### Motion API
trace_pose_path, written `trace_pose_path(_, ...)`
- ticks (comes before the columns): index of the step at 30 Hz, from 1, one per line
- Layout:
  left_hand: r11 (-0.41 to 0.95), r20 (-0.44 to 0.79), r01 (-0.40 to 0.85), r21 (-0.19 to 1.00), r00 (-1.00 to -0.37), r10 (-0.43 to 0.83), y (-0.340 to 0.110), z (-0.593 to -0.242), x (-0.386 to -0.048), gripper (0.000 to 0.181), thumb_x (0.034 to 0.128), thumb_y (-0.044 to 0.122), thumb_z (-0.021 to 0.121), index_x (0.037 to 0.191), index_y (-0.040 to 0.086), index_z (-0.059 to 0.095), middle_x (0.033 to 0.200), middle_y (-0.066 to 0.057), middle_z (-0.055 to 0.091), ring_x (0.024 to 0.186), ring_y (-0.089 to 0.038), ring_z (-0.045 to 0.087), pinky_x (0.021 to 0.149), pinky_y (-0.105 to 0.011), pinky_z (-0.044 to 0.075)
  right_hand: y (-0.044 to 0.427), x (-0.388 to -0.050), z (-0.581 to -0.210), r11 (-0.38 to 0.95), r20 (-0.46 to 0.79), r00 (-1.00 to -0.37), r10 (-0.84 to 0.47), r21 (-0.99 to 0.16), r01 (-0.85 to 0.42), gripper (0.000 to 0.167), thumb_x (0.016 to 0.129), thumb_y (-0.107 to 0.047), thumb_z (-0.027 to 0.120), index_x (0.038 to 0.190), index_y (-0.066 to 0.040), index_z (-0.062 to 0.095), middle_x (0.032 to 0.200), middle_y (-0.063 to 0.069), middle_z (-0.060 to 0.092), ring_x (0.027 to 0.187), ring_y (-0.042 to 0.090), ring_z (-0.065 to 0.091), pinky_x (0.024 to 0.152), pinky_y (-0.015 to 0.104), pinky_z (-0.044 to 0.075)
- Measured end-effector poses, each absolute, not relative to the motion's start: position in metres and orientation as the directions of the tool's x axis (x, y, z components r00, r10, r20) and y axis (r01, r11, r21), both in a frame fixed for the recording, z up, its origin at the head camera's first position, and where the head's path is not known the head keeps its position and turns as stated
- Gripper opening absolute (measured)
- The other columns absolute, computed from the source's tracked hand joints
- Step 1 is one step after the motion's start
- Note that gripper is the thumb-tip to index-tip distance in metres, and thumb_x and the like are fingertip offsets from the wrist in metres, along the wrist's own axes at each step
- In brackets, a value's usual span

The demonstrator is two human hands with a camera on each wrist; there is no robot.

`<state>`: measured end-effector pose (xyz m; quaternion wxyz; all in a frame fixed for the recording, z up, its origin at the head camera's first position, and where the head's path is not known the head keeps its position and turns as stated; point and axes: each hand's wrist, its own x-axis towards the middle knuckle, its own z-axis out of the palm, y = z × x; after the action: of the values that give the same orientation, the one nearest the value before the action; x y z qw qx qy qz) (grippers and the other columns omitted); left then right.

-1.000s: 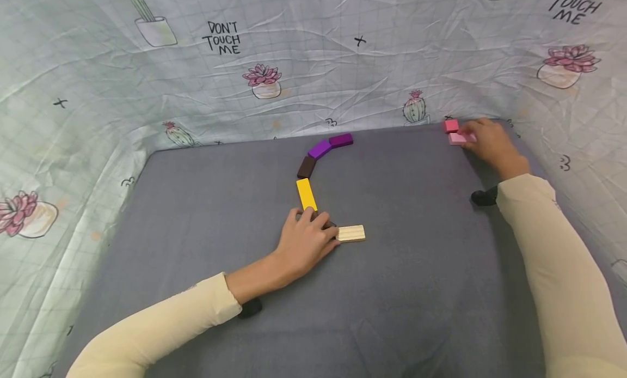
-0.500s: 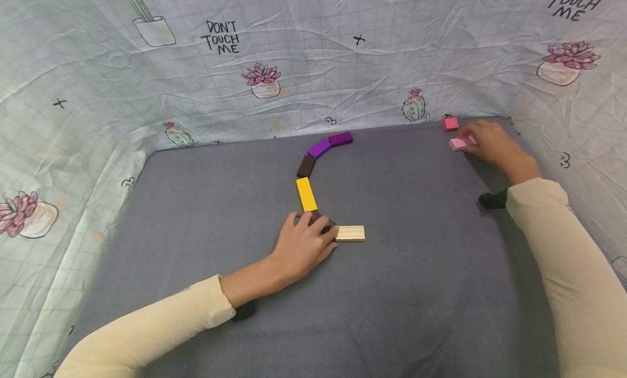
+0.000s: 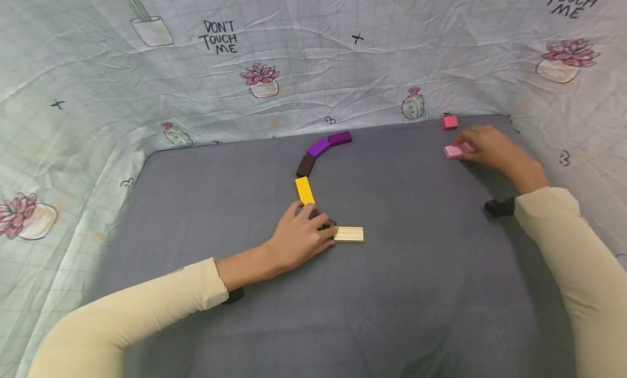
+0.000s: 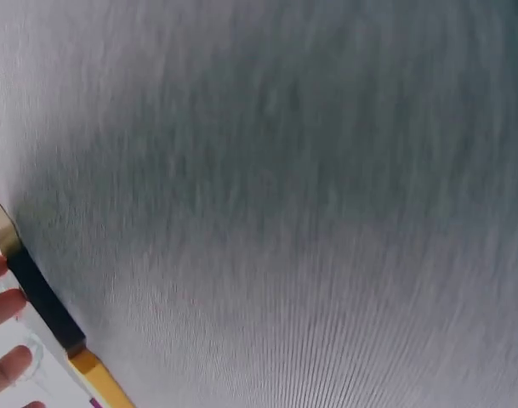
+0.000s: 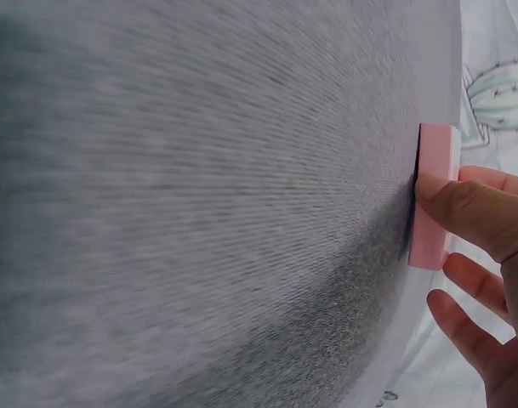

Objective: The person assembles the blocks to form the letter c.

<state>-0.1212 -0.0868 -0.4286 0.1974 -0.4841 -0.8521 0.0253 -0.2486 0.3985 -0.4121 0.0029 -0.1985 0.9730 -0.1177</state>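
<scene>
The left hand (image 3: pixel 300 237) touches, unclenched, a dark brown block (image 4: pixel 48 302), long axis 10-to-4 o'clock, between a yellow block (image 3: pixel 305 190) and a pale wooden block (image 3: pixel 349 235). At 2 o'clock from there, the right hand (image 3: pixel 493 149) pinches a straight-edged pink block (image 5: pixel 434 151), pointing toward 9 o'clock, long axis roughly 9-to-3.

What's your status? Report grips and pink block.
Left grip at block row. Right grip pinching pink block, apart from row. Red block beyond, likely not in the way.
</scene>
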Motion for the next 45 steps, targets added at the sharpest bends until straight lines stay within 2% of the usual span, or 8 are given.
trace_pose_path(6, 0.473, 0.337, 0.846, -0.246, -0.383, 0.860, -0.085, -0.427, -0.130, 0.019, 0.0945, 0.036, 0.073, 0.110, 0.025, 0.079, 0.101, 0.004, 0.070, 0.098, -0.025, 0.060, 0.086, -0.046, 0.049, 0.391, -0.237, -0.410, 0.872, 0.121, -0.897, -0.426, -0.209, -0.442, 0.031, 0.081, 0.006, 0.078, 0.110, 0.004, 0.069, 0.112, 0.028, 0.066, 0.105, 0.046, 0.056, 0.095, 0.061, 0.041)
trace_pose_path(13, 0.351, 0.348, 0.886, -0.302, -0.240, 0.906, -0.088, -0.427, -0.142, 0.019, 0.0937, 0.033, 0.074, 0.111, 0.028, 0.077, 0.108, 0.006, 0.071, 0.103, -0.024, 0.061, 0.091, -0.047, 0.050, 0.385, -0.226, -0.404, 0.861, 0.171, -0.882, -0.440, -0.198, -0.468, 0.032, 0.079, 0.005, 0.080, 0.109, 0.003, 0.070, 0.110, 0.026, 0.067, 0.103, 0.046, 0.057, 0.091, 0.060, 0.044)
trace_pose_path(16, 0.301, 0.329, 0.904, -0.302, -0.197, 0.924, -0.092, -0.429, -0.147, 0.022, 0.0940, 0.030, 0.073, 0.116, 0.029, 0.076, 0.111, 0.006, 0.070, 0.105, -0.024, 0.061, 0.093, -0.044, 0.050, 0.383, -0.223, -0.402, 0.865, 0.163, -0.886, -0.435, -0.199, -0.461, 0.033, 0.080, 0.004, 0.080, 0.111, 0.003, 0.070, 0.111, 0.026, 0.067, 0.104, 0.046, 0.056, 0.091, 0.061, 0.044)
trace_pose_path(23, 0.234, 0.304, 0.934, -0.272, -0.147, 0.941, -0.099, -0.436, -0.154, 0.027, 0.0958, 0.025, 0.072, 0.123, 0.026, 0.074, 0.118, 0.004, 0.068, 0.107, -0.022, 0.060, 0.089, -0.038, 0.051, 0.377, -0.220, -0.399, 0.859, 0.155, -0.882, -0.446, -0.203, -0.470, 0.033, 0.081, 0.003, 0.080, 0.112, 0.003, 0.069, 0.112, 0.026, 0.066, 0.104, 0.046, 0.056, 0.090, 0.061, 0.044)
trace_pose_path(30, 0.150, 0.317, 0.973, -0.174, -0.089, 0.944, -0.098, -0.435, -0.165, 0.026, 0.0946, 0.014, 0.074, 0.119, 0.022, 0.077, 0.111, 0.003, 0.071, 0.103, -0.019, 0.061, 0.093, -0.037, 0.050, 0.372, -0.220, -0.397, 0.854, 0.140, -0.878, -0.458, -0.205, -0.478, 0.037, 0.081, 0.003, 0.080, 0.116, 0.002, 0.069, 0.115, 0.026, 0.065, 0.107, 0.045, 0.055, 0.093, 0.061, 0.044)
trace_pose_path(36, 0.060, 0.329, 0.993, -0.106, -0.022, 0.944, -0.096, -0.436, -0.177, 0.025, 0.0945, 0.015, 0.074, 0.119, 0.019, 0.078, 0.107, 0.001, 0.070, 0.097, -0.018, 0.061, 0.093, -0.034, 0.049, 0.367, -0.218, -0.395, 0.857, 0.124, -0.881, -0.456, -0.205, -0.472, 0.036, 0.082, 0.002, 0.081, 0.116, 0.000, 0.069, 0.115, 0.025, 0.066, 0.107, 0.043, 0.055, 0.091, 0.060, 0.044)
trace_pose_path(45, 0.047, 0.329, 0.998, -0.050, -0.028, 0.944, -0.097, -0.438, -0.181, 0.026, 0.0942, 0.023, 0.076, 0.120, 0.020, 0.078, 0.106, 0.002, 0.070, 0.100, -0.018, 0.060, 0.094, -0.035, 0.049, 0.359, -0.210, -0.397, 0.820, 0.148, -0.842, -0.518, -0.195, -0.539, 0.034, 0.080, -0.001, 0.084, 0.112, -0.002, 0.071, 0.112, 0.020, 0.067, 0.102, 0.041, 0.057, 0.088, 0.058, 0.047)
